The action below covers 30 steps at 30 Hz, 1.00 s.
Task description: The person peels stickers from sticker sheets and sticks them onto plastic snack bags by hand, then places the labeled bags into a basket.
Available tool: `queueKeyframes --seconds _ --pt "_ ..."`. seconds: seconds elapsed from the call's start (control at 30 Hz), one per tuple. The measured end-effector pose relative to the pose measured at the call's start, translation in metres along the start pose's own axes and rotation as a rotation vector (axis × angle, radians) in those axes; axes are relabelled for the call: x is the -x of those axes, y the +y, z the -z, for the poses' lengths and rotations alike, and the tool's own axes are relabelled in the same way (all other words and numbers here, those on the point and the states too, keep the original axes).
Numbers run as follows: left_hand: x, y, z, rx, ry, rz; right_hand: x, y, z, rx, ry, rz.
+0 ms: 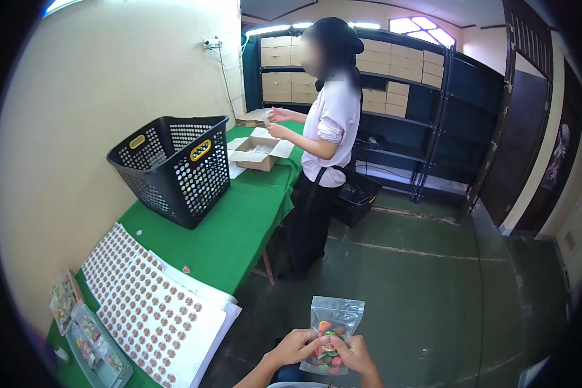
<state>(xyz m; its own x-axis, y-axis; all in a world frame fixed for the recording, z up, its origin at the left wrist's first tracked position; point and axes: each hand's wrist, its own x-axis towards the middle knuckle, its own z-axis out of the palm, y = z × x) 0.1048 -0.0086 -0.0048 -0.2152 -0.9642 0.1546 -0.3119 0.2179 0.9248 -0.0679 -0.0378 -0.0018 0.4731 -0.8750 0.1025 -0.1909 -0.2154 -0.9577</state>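
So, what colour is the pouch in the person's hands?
The pouch is clear and see-through, best seen in the head view.

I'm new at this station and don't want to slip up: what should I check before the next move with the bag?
1. Bag held by left hand and right hand: ok.
2. Colourful pieces inside it: ok.
3. Round label fully flat: cannot tell, thumbs lie close over it.
4. Bag's top sealed: cannot tell, too small.
5. Printed sheets lying on the green table: ok.
6. Co-worker's hands away from the bag: ok, near the open carton.
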Motion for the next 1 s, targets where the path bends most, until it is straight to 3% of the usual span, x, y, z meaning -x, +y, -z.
queueKeyframes --seconds 0.17,0.4,0.53,1.0 --pt "-0.051 -0.008 0.028 -0.001 0.018 -0.149 -0.051 0.0 0.004 0.048 0.06 0.017" --pt "-0.102 -0.019 0.106 -0.092 0.023 -0.177 -0.147 -0.023 -0.012 0.091 0.057 0.066" --pt "-0.119 -0.029 0.147 -0.118 0.15 -0.228 -0.2 -0.03 -0.029 0.275 0.099 0.062" --pt "-0.134 -0.068 0.224 -0.115 0.39 -0.066 -0.307 -0.035 -0.082 0.496 -0.077 0.351"
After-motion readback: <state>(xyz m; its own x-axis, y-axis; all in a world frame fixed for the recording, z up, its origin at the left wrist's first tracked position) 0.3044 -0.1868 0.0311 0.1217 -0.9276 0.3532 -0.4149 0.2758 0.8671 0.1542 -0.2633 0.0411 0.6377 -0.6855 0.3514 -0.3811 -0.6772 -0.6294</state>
